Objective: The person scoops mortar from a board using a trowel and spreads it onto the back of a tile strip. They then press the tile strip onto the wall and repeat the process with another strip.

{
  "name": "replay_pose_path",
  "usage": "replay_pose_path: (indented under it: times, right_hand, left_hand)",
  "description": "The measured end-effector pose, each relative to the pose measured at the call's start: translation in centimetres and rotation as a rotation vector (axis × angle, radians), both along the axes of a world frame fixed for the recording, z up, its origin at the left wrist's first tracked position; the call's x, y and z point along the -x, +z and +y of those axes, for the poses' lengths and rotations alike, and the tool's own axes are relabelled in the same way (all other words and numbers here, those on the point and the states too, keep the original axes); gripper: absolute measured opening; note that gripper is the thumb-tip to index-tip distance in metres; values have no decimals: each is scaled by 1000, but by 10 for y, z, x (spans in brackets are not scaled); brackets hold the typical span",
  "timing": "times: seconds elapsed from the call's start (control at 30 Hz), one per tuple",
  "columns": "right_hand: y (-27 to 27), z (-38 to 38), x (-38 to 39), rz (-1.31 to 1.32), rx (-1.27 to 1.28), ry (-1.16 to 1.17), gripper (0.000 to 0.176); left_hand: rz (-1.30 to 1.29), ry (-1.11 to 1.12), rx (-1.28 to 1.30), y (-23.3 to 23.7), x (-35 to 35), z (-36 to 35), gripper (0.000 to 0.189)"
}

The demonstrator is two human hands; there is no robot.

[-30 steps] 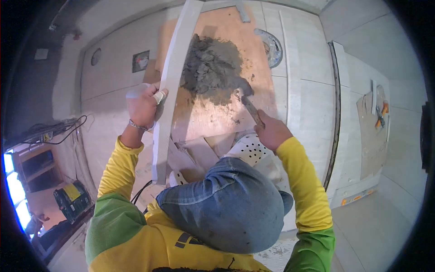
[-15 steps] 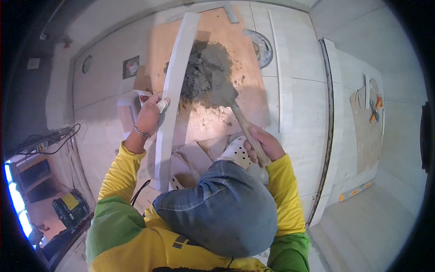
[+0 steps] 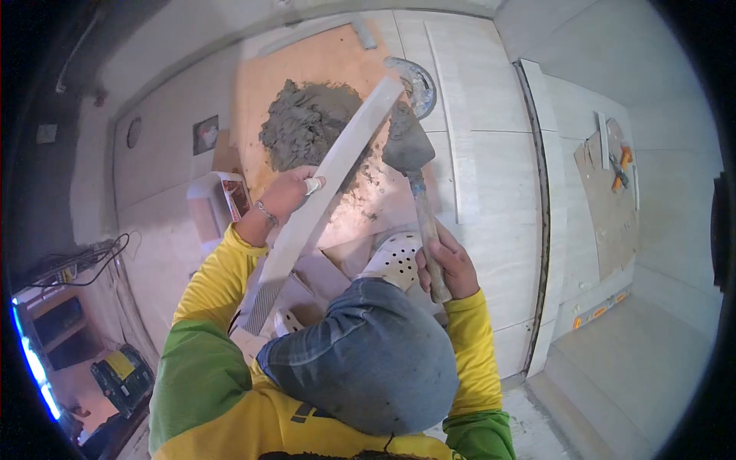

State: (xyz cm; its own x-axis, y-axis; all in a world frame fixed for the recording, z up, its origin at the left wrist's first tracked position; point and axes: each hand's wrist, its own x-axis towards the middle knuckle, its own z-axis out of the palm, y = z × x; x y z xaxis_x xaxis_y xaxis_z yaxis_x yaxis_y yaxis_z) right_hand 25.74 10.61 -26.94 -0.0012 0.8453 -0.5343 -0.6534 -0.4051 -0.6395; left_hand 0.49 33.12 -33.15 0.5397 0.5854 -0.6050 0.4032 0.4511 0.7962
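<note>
My left hand [image 3: 282, 198] grips a long, narrow white tile strip [image 3: 337, 161] near its middle, with a white wrap on one finger. The strip slants, its far end to the right and its near end by my knee. In my right hand [image 3: 454, 267] is the wooden handle of a trowel [image 3: 409, 146]. Grey mortar lies on the trowel's blade, which hangs just right of the strip's far end. Beyond the strip, a heap of wet grey mortar [image 3: 300, 123] sits on an orange-brown board [image 3: 251, 92]; the strip hides part of it.
A round grey-smeared tool [image 3: 423, 86] lies right of the board. A white container [image 3: 203, 201] stands left of it. Another pale strip [image 3: 460, 153] lies on the tiled floor. Farther right are a dark gap [image 3: 546, 192], cardboard [image 3: 606, 222] with orange-handled tools [image 3: 622, 165], and a level [image 3: 602, 310].
The trowel has come out of the heap and moved right, with mortar on its blade. The strip's far end has swung right and toward me, across the heap's right side.
</note>
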Motion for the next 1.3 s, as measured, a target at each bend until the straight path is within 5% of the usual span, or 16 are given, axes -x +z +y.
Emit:
replay_pose_path:
  times: [0.37, 0.57, 0.63, 0.73, 0.93, 1.3]
  right_hand:
    - [-30, 17, 5, -250, 105, -71, 67]
    - [-52, 64, 2, -716, 171, 43, 68]
    - [-79, 78, -2, -1233, 12, 77, 69]
    - [-79, 92, 3, -1506, 73, 150, 67]
    - [-77, 95, 14, -1578, 275, 411, 68]
    - [-21, 63, -19, -1683, 226, 541, 70]
  left_hand:
    - [131, 105, 315, 45, 5, -30, 28]
    - [-23, 263, 491, 87, 36, -70, 32]
    - [-25, 288, 503, 100, 33, -72, 31]
    - [8, 328, 461, 107, 27, -76, 30]
    - [37, 290, 321, 117, 20, -77, 31]
    - [41, 286, 229, 108, 26, -79, 33]
